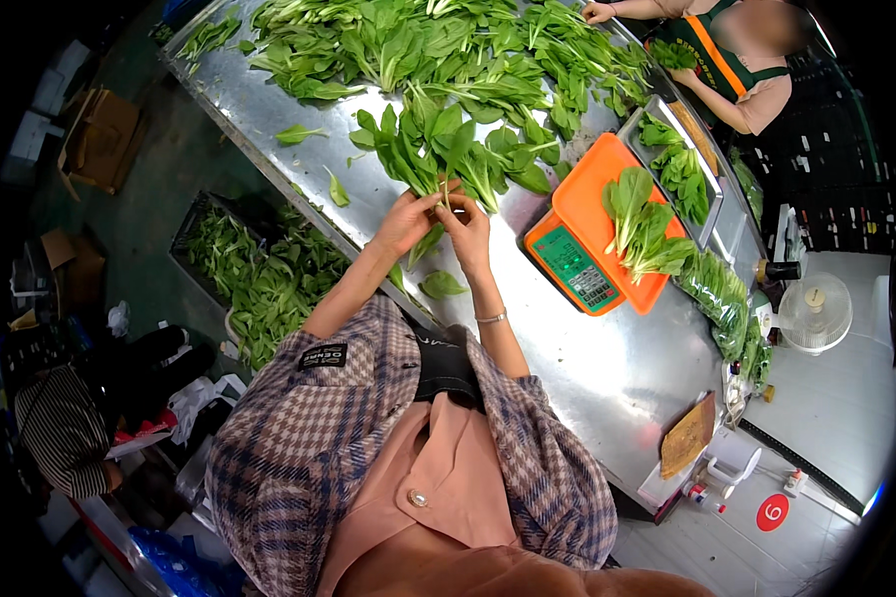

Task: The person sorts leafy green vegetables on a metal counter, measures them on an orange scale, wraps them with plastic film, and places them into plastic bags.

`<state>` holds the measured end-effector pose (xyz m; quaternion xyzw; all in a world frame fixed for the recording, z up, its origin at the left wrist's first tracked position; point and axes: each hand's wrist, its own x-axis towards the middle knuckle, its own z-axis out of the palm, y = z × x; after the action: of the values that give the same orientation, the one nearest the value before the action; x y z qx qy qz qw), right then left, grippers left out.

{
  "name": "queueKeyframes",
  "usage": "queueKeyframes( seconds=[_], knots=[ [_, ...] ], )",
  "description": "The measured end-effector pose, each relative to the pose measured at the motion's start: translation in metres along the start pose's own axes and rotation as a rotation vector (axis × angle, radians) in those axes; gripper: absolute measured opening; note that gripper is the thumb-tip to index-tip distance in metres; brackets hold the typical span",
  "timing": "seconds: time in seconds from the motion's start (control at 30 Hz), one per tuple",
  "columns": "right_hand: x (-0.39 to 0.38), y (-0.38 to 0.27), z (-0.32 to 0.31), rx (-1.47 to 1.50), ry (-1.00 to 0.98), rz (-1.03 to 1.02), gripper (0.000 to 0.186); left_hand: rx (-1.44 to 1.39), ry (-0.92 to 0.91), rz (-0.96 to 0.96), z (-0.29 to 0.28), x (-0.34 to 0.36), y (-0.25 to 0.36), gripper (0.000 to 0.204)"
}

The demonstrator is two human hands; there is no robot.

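Observation:
My left hand [406, 223] is closed around the stem end of a leafy green vegetable [408, 149], whose broad leaves point away from me over the metal table [558, 368]. Right beside it, my right hand [467, 235] has its fingers pinched at the same stems. The two hands nearly touch, and the fingers partly cover the stem ends. A loose leaf [441, 286] lies between my forearms, close to the table's near edge. Just beyond my hands spreads a large heap of the same greens [408, 50].
To the right stands a scale [577, 269] with an orange tray bearing some greens [642, 224]. Behind it are a metal tray [712, 224] of greens and bagged greens [717, 298]. A co-worker [737, 60] stands at the far right. A crate of leaves [269, 269] sits below the left edge.

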<state>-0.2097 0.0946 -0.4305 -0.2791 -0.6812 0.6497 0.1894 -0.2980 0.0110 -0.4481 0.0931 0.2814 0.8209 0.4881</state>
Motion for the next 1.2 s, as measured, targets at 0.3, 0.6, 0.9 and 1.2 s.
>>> queueKeyframes(
  seconds=[0.3, 0.6, 0.9, 1.2],
  knots=[
    [0.008, 0.002, 0.01, 0.174, 0.203, -0.049, 0.015, 0.034, 0.305, 0.484, -0.02, -0.017, 0.045, 0.019],
    [0.029, 0.025, -0.053, -1.123, 0.296, -0.412, 0.028, -0.116, 0.267, 0.502, -0.017, -0.047, 0.096, 0.009],
    [0.028, 0.018, -0.071, 0.494, 0.068, 0.159, 0.018, -0.326, 0.072, -0.066, -0.028, -0.015, -0.002, 0.017],
    [-0.001, 0.005, -0.011, 0.357, -0.094, 0.075, 0.025, -0.11, 0.134, 0.028, 0.001, -0.002, -0.015, 0.028]
  ],
)
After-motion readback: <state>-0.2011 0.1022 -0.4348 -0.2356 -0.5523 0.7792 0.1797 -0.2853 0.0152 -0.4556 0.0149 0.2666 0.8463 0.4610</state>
